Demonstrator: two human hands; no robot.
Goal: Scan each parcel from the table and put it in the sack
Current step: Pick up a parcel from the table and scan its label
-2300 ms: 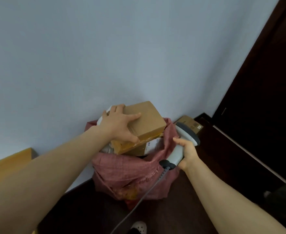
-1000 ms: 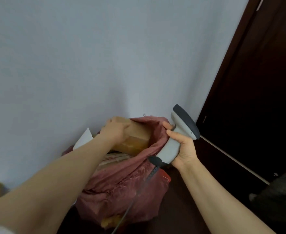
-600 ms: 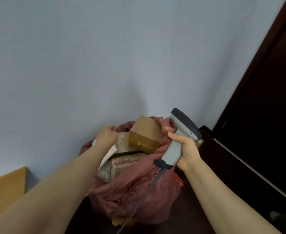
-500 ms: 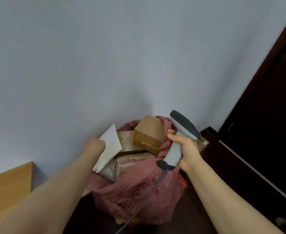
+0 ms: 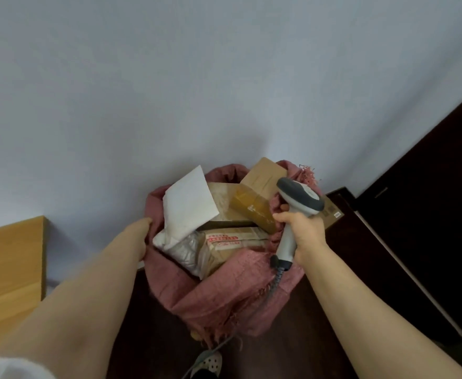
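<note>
Left hand point(image 5: 141, 231) off box point(image 5: 264, 175), at sack point(image 5: 224, 291) rim

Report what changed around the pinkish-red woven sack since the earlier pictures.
The left hand let go of the brown cardboard box, now lying in the mouth of the pinkish-red woven sack, and drew back to the sack's left rim. Unchanged: the right hand grips the grey handheld barcode scanner at the right rim.

I see a pale wall point(image 5: 197, 77) at twelve o'clock, a dark door point(image 5: 429, 187) at three, a wooden table point(image 5: 8, 269) at eight, and dark floor point(image 5: 153, 346) at six.
</note>
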